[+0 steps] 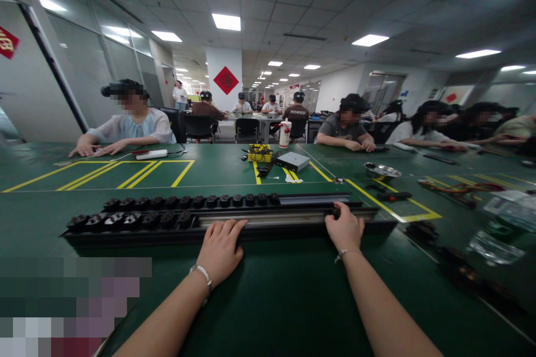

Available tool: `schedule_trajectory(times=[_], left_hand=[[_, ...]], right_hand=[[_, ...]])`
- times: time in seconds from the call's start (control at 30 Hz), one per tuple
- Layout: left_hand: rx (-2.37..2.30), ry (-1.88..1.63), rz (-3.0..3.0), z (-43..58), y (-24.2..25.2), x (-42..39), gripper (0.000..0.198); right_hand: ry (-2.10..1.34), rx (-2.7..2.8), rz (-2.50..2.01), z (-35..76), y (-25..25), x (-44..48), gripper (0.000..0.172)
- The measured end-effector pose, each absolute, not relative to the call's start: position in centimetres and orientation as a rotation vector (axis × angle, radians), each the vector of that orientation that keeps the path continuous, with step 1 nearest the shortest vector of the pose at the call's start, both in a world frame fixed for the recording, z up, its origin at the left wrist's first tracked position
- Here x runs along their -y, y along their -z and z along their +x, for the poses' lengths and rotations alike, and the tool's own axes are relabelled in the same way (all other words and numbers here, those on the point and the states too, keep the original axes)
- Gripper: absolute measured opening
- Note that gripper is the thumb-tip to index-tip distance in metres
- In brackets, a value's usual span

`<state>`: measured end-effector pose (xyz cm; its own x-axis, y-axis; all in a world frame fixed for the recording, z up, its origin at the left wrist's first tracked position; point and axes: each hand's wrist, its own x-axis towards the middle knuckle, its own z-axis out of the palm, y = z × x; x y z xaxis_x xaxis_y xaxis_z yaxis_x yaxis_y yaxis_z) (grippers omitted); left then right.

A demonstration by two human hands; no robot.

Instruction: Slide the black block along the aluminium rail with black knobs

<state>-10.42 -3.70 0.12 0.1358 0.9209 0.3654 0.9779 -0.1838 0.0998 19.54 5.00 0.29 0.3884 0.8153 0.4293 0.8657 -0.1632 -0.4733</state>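
Observation:
A long black rail (pixel 259 217) lies across the table in front of me. Its left part holds a row of black socket modules (pixel 149 221), and its right part is a bare metallic channel. My left hand (pixel 221 245) rests on the rail's near edge, just right of the modules, fingers stretched out. Near the rail's right end, my right hand (pixel 345 227) pinches a small black socket module (pixel 336 212) at the channel; the fingers partly hide it. Behind runs a second black rail (pixel 318 199), also with black modules along its left part.
Loose black modules (pixel 460 268) and a clear plastic bottle (pixel 505 228) lie at the right. Farther back are a metal bowl (pixel 382 170), a grey box (pixel 292 162), a yellow item with black cable (pixel 260 152) and a white bottle (pixel 285 134). Several people sit around the tables.

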Motion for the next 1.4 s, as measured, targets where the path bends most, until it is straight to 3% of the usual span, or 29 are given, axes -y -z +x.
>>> schedule_trajectory(times=[1.4], left_hand=[[1.877, 0.541, -2.231, -10.56, 0.08, 3.59, 0.054]], right_hand=[[0.029, 1.278, -1.968, 19.88, -0.16, -5.12, 0.045]])
